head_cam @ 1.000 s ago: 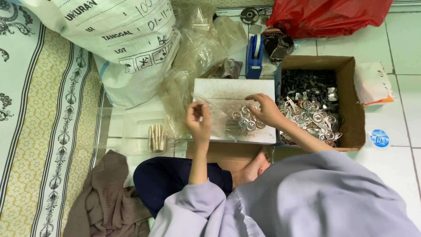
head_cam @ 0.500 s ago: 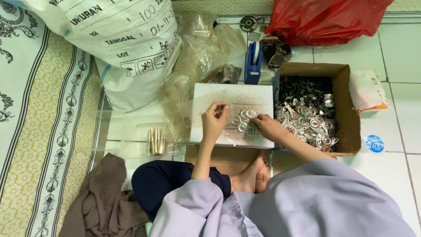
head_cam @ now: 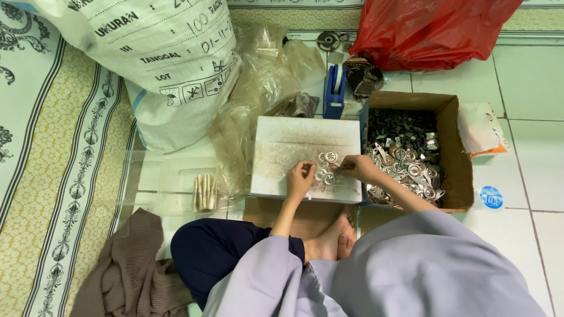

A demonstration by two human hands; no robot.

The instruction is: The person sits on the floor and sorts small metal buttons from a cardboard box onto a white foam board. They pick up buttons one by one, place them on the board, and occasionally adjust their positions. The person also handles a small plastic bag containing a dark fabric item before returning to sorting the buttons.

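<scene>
Seated on the tiled floor, a person has drawn both hands together over the small metal parts (head_cam: pixel 326 167) at the white board's (head_cam: pixel 294 138) near right edge. The left hand (head_cam: pixel 301 179) and right hand (head_cam: pixel 356 168), fingers pinched shut on pieces, now work beside the cardboard box (head_cam: pixel 452 147), the left having come across from the board's left edge.

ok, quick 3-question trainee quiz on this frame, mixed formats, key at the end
1. True or false: the cardboard box of small metal parts sits on the person's left side.
2. Multiple choice: both hands meet over which thing? A) red plastic bag B) white flat board with a few round metal pieces C) brown cloth
3. Fill in: the blue tape dispenser stands just beyond the far edge of the ____.

Key
1. False. It is on the right, beside the right hand.
2. B. The left hand is there too.
3. white flat board
</scene>
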